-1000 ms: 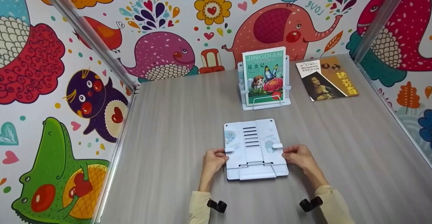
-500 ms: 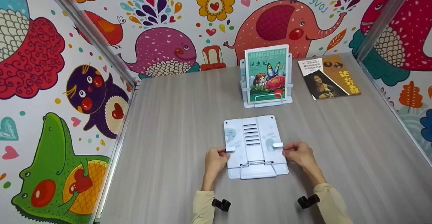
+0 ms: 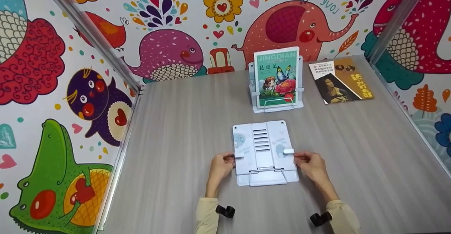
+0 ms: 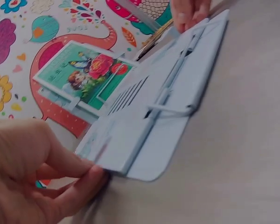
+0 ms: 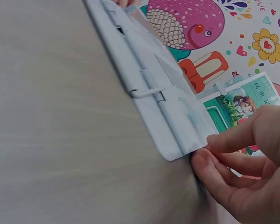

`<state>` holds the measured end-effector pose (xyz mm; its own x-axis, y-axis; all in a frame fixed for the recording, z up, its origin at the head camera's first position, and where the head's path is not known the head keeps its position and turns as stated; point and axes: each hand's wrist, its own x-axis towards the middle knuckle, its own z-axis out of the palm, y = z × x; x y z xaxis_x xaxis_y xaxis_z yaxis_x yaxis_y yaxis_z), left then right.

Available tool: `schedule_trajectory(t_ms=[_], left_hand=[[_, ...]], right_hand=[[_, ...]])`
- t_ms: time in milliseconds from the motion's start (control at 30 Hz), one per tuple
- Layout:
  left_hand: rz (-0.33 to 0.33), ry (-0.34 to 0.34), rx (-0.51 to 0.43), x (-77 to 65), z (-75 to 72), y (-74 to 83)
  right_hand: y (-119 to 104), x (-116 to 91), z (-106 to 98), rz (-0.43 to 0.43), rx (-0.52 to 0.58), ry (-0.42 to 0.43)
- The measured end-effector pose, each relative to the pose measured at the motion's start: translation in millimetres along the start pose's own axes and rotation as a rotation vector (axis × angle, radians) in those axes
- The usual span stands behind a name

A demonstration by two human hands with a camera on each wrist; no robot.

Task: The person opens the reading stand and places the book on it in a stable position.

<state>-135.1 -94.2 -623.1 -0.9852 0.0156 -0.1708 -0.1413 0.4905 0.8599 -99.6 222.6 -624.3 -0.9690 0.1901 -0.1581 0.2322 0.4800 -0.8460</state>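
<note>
A pale blue-white book stand (image 3: 262, 158) lies folded low over the table in the head view, with slots down its middle, a page clip at each side and a wire rest at the near edge. My left hand (image 3: 220, 167) pinches its left edge below the clip. Thumb and fingers of my right hand (image 3: 313, 165) grip the right edge. Both wrist views show the stand's near edge and wire rest, with the left hand (image 4: 42, 172) and right hand (image 5: 252, 163) at its sides. Its underside is hidden.
Behind it, a second stand (image 3: 300, 82) props up a green children's book (image 3: 277, 79) with a butterfly on its cover. A brown-and-white book (image 3: 343, 82) lies flat at the back right. Cartoon-printed walls (image 3: 169, 54) enclose the grey wooden table (image 3: 176, 131).
The head view has shifted slightly. Both hands keep hold of the book stand, which stays in nearly the same place.
</note>
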Motion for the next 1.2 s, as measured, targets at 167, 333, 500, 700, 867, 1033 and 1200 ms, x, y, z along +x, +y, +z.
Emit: schedule_trajectory(t_ms=[167,333,500,700,867,1033,1200], left_hand=[[-0.015,-0.044,-0.151,25.5,-6.4,-6.3],[0.022,-0.001,-0.178,44.3,0.7,-8.8],[0.052,0.054,-0.102,58.6,4.7,-2.6],[-0.016,0.063,-0.130,72.4,3.0,4.5],[-0.051,0.055,-0.182,83.5,2.6,5.7],[-0.082,0.051,-0.249,94.7,0.4,4.2],[-0.099,0.027,-0.321,101.1,1.4,0.6]], right_hand=[[1.3,-8.1,0.9,-0.036,0.021,0.013],[0.2,-19.9,7.8,-0.072,0.043,-0.062],[-4.0,-28.0,18.9,-0.101,0.006,-0.094],[-11.1,-31.5,30.4,-0.116,-0.063,-0.061],[-15.3,-34.5,34.3,-0.113,-0.085,-0.023],[-18.3,-35.7,37.0,-0.111,-0.097,-0.026],[-17.6,-36.0,36.3,-0.109,-0.124,-0.029]])
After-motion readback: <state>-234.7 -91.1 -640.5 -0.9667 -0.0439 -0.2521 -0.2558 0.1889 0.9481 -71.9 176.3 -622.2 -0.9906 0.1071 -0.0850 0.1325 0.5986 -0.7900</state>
